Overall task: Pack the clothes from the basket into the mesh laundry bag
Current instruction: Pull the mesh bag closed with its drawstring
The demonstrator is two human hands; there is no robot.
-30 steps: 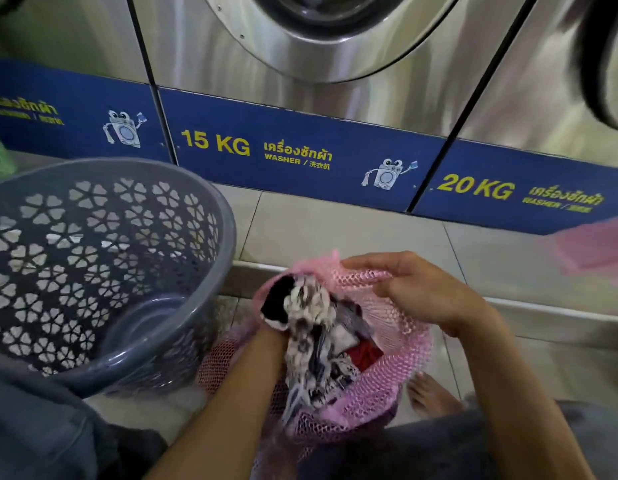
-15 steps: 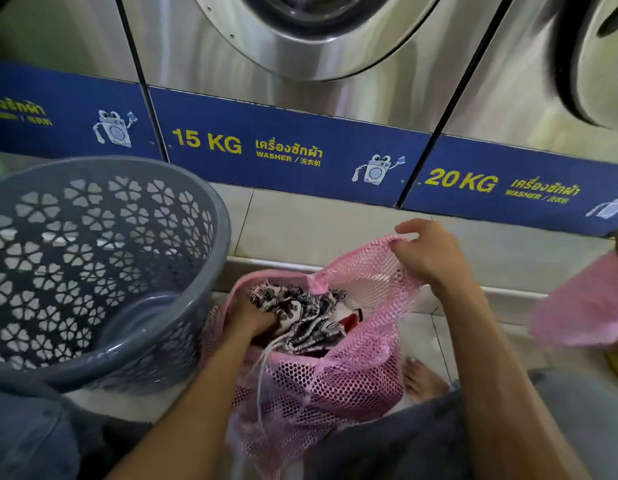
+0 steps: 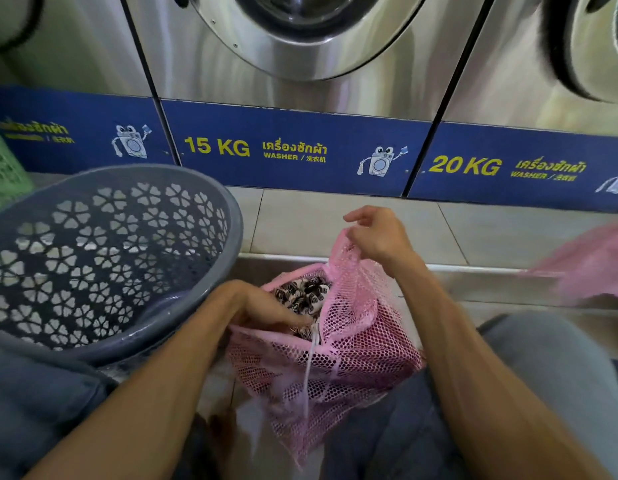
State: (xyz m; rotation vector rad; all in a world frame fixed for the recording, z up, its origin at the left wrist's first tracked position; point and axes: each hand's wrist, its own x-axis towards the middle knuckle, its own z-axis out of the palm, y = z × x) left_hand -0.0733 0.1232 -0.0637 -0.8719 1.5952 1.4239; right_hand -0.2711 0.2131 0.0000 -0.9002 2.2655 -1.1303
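A pink mesh laundry bag (image 3: 352, 355) hangs between my knees with its mouth held wide. My right hand (image 3: 378, 237) pinches the far rim of the bag and lifts it. My left hand (image 3: 262, 306) reaches into the mouth, fingers pressed on a black-and-white patterned garment (image 3: 306, 294) inside; whether it still grips the cloth is hidden. Darker clothes show through the mesh lower down. A white drawstring (image 3: 309, 372) dangles over the front of the bag. The grey plastic basket (image 3: 214, 202) with flower cut-outs stands tilted at the left, and no clothes show inside it.
Steel washers with blue 15 KG and 20 KG panels (image 3: 287, 150) fill the back. A tiled step (image 3: 335, 223) runs below them. Another pink mesh piece (image 3: 591, 265) sits blurred at the right edge, and a green basket (image 3: 3, 168) at the far left.
The patterned garment has gone from sticking out above the bag's mouth to lying down inside it. My right hand has lifted the rim higher and farther back.
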